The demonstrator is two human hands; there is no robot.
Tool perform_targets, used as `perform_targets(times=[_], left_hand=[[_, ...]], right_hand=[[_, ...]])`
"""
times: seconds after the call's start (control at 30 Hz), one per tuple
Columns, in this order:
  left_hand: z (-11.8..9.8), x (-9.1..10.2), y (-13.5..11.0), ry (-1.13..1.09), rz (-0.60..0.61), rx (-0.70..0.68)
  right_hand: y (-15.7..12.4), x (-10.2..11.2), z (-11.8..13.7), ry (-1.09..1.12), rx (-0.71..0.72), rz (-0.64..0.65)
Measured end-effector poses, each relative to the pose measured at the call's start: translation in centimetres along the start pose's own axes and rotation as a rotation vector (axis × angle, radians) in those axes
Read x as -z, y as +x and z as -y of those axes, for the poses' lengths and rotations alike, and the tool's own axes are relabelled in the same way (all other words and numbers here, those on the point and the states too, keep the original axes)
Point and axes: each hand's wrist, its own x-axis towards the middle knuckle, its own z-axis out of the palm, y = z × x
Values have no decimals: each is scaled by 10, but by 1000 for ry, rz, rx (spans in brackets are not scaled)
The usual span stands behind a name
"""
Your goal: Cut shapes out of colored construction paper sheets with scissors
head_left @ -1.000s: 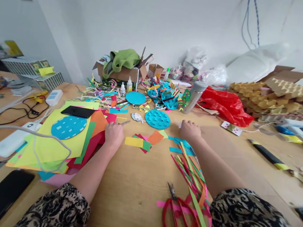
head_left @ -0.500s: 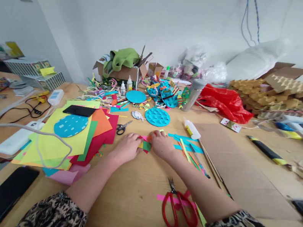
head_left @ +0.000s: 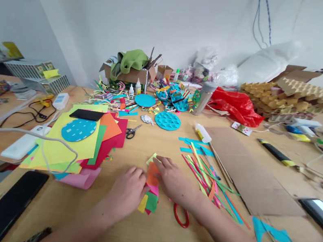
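A short column of small coloured paper pieces lies on the table between my hands. It runs from a pale yellow piece (head_left: 152, 158) through an orange piece (head_left: 152, 173) and a pink piece (head_left: 154, 190) to a green piece (head_left: 152, 202) and a yellow piece (head_left: 142, 204). My left hand (head_left: 127, 189) is closed, thumb and fingers at the pink piece's left edge. From the right, my right hand (head_left: 171, 180) curls its fingers over the pale yellow and orange pieces. Red-handled scissors (head_left: 180, 217) lie partly hidden under my right forearm.
Coloured paper strips (head_left: 205, 171) and brown cardboard (head_left: 252, 173) lie to the right, with a glue bottle (head_left: 203, 133) behind. Coloured sheets (head_left: 81, 153) are stacked left, beside small black scissors (head_left: 131, 132). A phone (head_left: 8, 202) lies front left. A steel bottle (head_left: 205, 98) stands at the back.
Both hands and the paper pieces are nearer to me on the table. More strips and blue scraps on the right show now, and the scissors are more covered by my right arm.
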Motion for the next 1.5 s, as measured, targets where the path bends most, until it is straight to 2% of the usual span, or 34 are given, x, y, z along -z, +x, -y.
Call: perform_targets(times=[0.1,0.2,0.3,0.47,0.57,0.67,0.7,0.77,0.8,0.9,1.0,1.13,1.33,1.5], left_hand=[[2,-4,3,-24,-82,-38],[2,-9,1,-4,-22,-79],[6,-13,-7,29,3,-115],[18,-22,-13,70,12,-137],[23,-28,-9,87,-11,-102],[25,-30,-6,93,-70,-90],[26,-30,-6,89,-84,-97],[27,-28,-4,71,-111,-106],[28,-27,-2,60,-123,-102],[25,-19,7,19,-138,-59],[17,-8,20,-25,-120,-46],[12,2,33,-73,-58,-89],[24,3,29,-225,75,-115],[22,0,27,-305,136,-176]], right_hand=[[-19,-7,0,-4,-38,11],[-38,-13,7,14,28,31],[-48,-11,10,24,-2,11],[-31,-12,8,24,-108,14],[-19,-17,9,43,-59,11],[-27,-8,5,64,-33,-50],[-34,-2,2,61,-87,-84],[-53,9,-5,46,-292,-112],[-63,13,-7,36,-412,-73],[-87,12,-8,9,-549,97],[-96,0,-2,0,-586,155],[-94,-8,1,-23,-633,114],[-97,-9,-2,-14,-649,102],[-97,-18,-1,-46,-598,88]])
